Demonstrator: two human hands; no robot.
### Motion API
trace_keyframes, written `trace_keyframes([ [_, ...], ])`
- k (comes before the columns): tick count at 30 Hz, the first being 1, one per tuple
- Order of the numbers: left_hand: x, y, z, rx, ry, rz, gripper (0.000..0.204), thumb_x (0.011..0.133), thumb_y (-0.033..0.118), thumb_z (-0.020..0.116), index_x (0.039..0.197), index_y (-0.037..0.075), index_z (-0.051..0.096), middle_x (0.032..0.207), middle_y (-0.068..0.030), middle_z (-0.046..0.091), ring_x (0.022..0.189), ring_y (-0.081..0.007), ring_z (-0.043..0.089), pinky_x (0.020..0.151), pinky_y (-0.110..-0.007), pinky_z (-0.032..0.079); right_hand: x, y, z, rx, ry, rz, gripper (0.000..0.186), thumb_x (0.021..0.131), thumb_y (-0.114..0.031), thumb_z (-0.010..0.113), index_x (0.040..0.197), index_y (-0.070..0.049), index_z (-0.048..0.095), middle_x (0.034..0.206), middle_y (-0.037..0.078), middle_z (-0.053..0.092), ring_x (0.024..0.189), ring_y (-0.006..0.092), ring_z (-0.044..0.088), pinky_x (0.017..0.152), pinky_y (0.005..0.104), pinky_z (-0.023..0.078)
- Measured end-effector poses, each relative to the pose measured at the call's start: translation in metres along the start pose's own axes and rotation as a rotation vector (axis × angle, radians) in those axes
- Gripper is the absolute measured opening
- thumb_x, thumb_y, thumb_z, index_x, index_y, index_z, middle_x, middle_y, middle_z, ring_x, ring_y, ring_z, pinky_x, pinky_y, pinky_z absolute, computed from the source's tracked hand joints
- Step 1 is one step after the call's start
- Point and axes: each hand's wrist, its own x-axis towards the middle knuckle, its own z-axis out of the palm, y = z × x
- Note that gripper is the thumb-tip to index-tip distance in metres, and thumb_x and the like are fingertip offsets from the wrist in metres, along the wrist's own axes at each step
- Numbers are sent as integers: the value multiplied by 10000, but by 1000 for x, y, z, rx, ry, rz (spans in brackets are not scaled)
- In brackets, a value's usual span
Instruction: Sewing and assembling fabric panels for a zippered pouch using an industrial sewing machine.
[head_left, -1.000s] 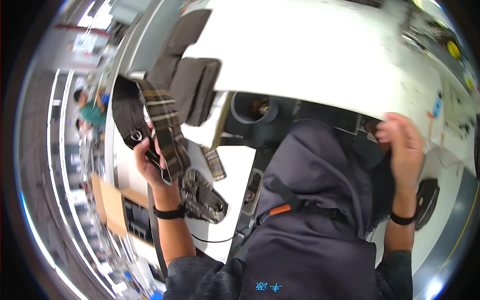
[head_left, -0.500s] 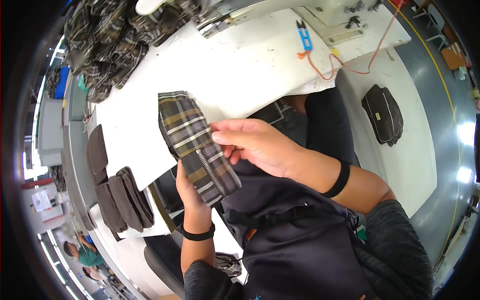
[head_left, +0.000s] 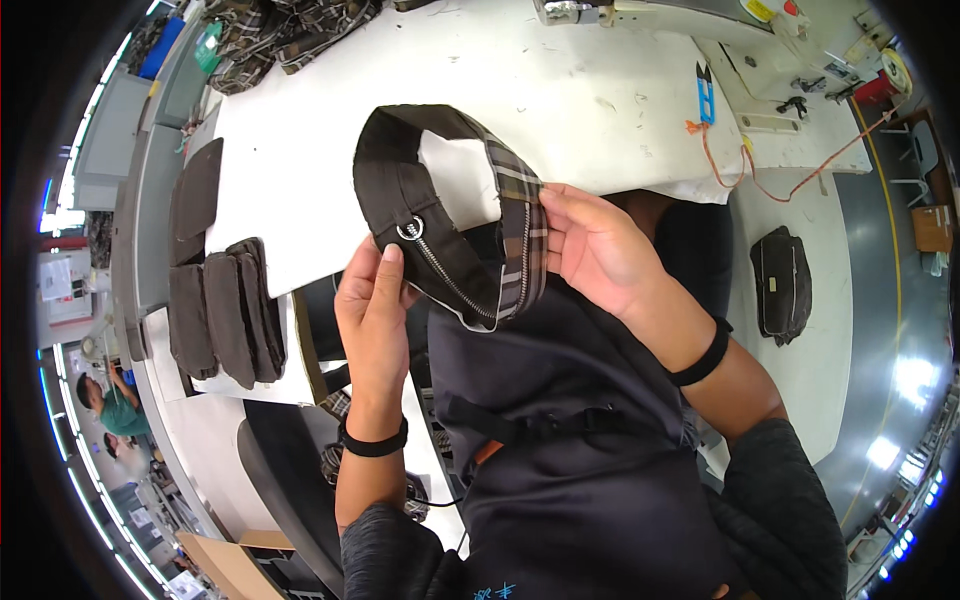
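Note:
Between my hands, over the near edge of the white table, a fabric loop [head_left: 385,185] is spread into a ring. It is dark brown on one side and plaid on the other, with a metal zipper and a small ring-shaped pull at the left. My left hand [head_left: 375,290] pinches its left lower side, the thumb just below the pull. The plaid right side is gripped by my right hand [head_left: 598,243], thumb on the upper edge and fingers curled behind. White tabletop shows through the loop's opening.
Stacked dark brown fabric pieces [head_left: 230,315] lie at the left. Plaid pieces [head_left: 290,30] are heaped at the far left. Blue thread snips [head_left: 706,95] on an orange cord lie near the sewing machine [head_left: 660,15]. A dark pouch [head_left: 781,285] rests on the right-hand surface.
The loop was held flattened and tilted, plaid side up. Now it is opened into a ring with its brown side showing. My right hand has moved right, away from my left.

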Motion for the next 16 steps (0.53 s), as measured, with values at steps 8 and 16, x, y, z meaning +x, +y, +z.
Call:
trace_keyframes([
  [8, -22, 27, 39, 557, -68, 241, 194, 1062, 145, 659, 1115, -29, 726, 1042, -39, 728, 966, -100, 611, 902, -260, 483, 11, -5, 17, 7, -24, -118, 212, 1059, -126, 645, 1229, 1, 652, 1145, 65, 695, 1052, 153, 666, 962, 321, 545],
  [16, -8, 38, 40, 158, -108, 321, 340, 1037, 158, 705, 1302, -54, 689, 1242, -117, 735, 1119, -140, 666, 1032, -286, 495, 14, -38, 75, -226, -238, -56, 433, 1064, -324, 668, 1402, -54, 641, 1154, 54, 721, 1026, 131, 683, 948, 304, 556],
])
